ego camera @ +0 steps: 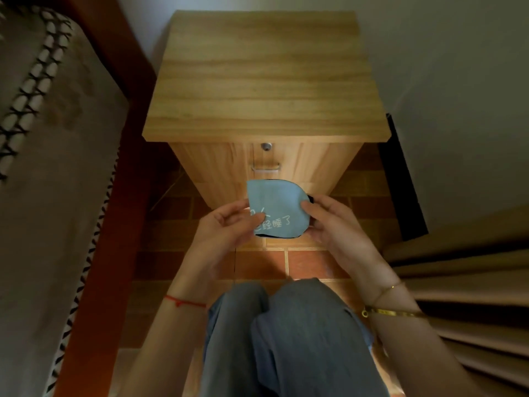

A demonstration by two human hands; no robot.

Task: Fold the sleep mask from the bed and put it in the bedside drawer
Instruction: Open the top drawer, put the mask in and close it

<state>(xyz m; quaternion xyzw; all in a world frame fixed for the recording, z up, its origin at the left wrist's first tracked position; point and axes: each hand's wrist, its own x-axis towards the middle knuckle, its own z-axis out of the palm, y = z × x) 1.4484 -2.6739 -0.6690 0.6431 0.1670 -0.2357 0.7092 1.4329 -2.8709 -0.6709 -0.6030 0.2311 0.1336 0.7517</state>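
Left hand point(229, 222) pinching the sleep mask point(276, 209) at its left edge, thumb across part of the white lettering. Right hand point(333, 222) pinching the right edge, thumb on the front face. Held in the air between both hands, in front of the bedside cabinet point(266, 81) and just below the drawer point(217, 164), shut, with a metal handle point(265, 167). Light blue face, black trim, doubled over into a rounded half. Strap mostly hidden behind the right fingers; first characters of the print covered. Blue face turned up toward the camera, fold line running roughly top to bottom, long axis hard to judge.
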